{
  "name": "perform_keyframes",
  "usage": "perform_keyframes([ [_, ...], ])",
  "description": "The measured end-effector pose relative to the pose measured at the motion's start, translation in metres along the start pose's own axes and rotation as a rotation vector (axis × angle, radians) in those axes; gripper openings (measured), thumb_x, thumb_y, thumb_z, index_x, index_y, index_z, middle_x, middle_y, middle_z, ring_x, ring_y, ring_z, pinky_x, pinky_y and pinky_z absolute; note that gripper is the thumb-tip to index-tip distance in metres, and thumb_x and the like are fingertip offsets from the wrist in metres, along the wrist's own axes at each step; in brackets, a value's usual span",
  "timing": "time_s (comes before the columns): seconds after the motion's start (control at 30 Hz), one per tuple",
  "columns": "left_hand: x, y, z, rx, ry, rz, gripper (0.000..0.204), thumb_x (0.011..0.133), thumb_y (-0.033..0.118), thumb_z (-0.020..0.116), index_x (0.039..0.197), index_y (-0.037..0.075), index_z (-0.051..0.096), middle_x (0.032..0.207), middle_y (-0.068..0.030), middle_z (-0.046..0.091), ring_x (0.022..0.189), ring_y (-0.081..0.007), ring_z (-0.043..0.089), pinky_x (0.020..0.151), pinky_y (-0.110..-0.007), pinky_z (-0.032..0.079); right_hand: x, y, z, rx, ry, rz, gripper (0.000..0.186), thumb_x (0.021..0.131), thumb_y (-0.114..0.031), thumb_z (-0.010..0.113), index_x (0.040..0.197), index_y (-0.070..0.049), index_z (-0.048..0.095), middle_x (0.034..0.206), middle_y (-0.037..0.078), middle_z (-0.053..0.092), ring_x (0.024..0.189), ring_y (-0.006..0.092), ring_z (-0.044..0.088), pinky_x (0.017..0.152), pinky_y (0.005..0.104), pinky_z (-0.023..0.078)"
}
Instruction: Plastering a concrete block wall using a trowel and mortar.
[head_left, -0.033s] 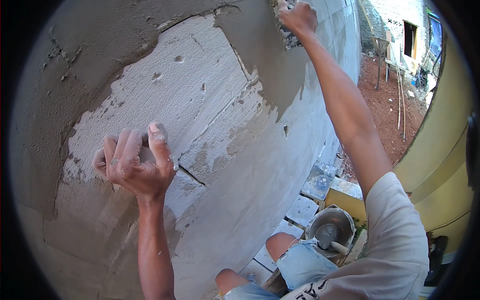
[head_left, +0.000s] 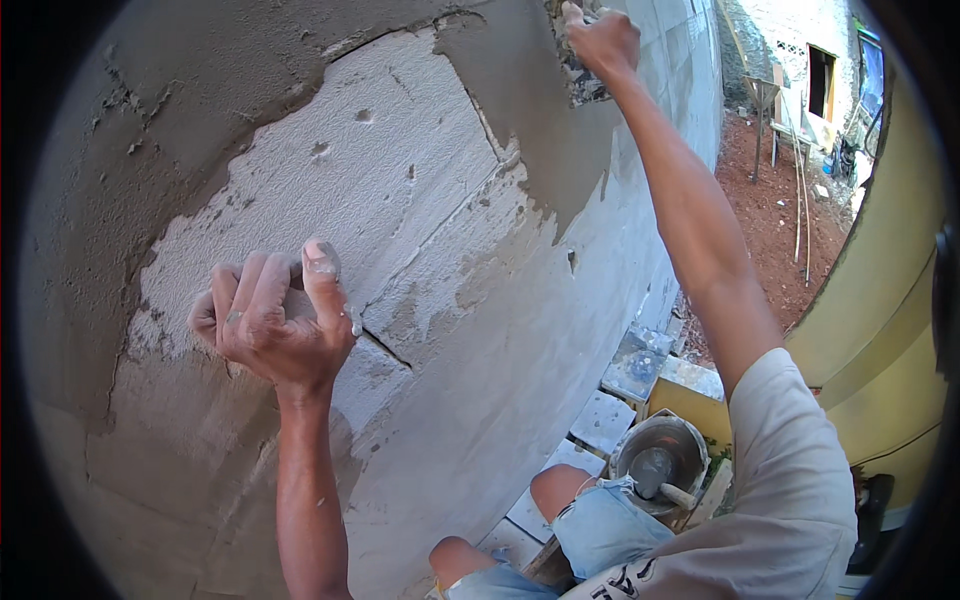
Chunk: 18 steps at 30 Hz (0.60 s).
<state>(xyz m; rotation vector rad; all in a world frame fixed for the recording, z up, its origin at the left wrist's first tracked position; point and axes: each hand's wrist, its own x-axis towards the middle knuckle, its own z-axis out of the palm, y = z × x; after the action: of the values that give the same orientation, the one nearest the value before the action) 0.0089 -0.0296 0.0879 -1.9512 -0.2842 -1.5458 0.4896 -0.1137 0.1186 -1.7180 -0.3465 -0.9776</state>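
My left hand (head_left: 272, 322) is curled, palm toward the wall, in front of the bare pale block patch (head_left: 380, 140), with white paste on its thumb; whether it holds anything is hidden. Wet grey render (head_left: 160, 190) surrounds much of that patch. High up, my right hand (head_left: 606, 45) grips a trowel or similar flat tool, its mortar-smeared blade (head_left: 585, 85) against the render, its handle mostly covered by my fingers.
Below at right, a bucket (head_left: 625, 450) holds grey mortar and a handled tool, beside pale blocks (head_left: 602, 420). My bent knees show at the bottom. A curved yellow surface (head_left: 890, 320) borders the right; beyond lie red soil (head_left: 745, 190), leaning poles and a building.
The wall and both hands sit a few pixels lower and further right in the picture. Both grips look the same.
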Motion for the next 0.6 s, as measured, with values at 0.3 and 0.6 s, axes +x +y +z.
perform_keyframes([
  [0.3,-0.003,-0.006,-0.004,0.015,-0.008,-0.008,0.031,0.087,0.029,0.074,0.064,0.016,0.059,0.059,0.0032,0.044,0.065,-0.0167,0.041,0.080,-0.035,0.025,-0.044,-0.079,-0.019,0.339,-0.035,-0.217,0.053,0.090,-0.048,0.074,0.094,0.005,0.076,0.090,0.029,0.074,0.085,0.0378,0.076,0.080,0.0446,0.057],
  [0.6,-0.001,0.000,0.001,-0.020,0.017,0.009,0.030,0.087,0.028,0.074,0.064,0.016,0.059,0.060,0.0026,0.045,0.065,-0.0168,0.039,0.080,-0.036,0.025,0.096,-0.076,0.029,0.618,-0.297,-0.328,0.052,0.097,-0.046,0.060,0.072,0.000,0.066,0.064,0.014,0.064,0.062,0.0235,0.056,0.062,0.0466,0.046],
])
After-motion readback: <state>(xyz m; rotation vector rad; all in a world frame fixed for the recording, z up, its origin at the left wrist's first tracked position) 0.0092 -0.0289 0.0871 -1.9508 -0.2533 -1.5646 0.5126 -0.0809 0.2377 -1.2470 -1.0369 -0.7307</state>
